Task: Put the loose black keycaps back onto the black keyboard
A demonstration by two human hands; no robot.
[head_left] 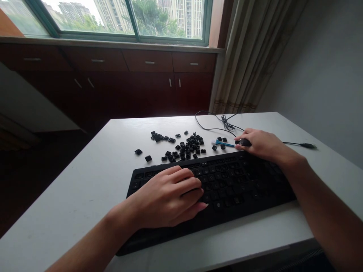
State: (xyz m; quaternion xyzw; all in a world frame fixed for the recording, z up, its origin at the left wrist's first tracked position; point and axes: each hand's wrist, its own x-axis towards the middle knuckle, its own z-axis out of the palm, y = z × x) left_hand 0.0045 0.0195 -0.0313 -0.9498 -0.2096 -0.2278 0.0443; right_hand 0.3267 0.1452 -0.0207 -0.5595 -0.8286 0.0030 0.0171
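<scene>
Where keyboard [221,189] leaves room, right hand [259,145] pinching black piece [245,142], left hand [174,196], grip unclear

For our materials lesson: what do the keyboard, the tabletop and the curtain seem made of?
Keyboard: likely plastic, dull black, with smooth, moulded-looking edges.
Tabletop: perhaps laminate or painted wood; white, with a sheen toward the window.
Curtain: apparently matte fabric, hanging in soft folds.
</scene>
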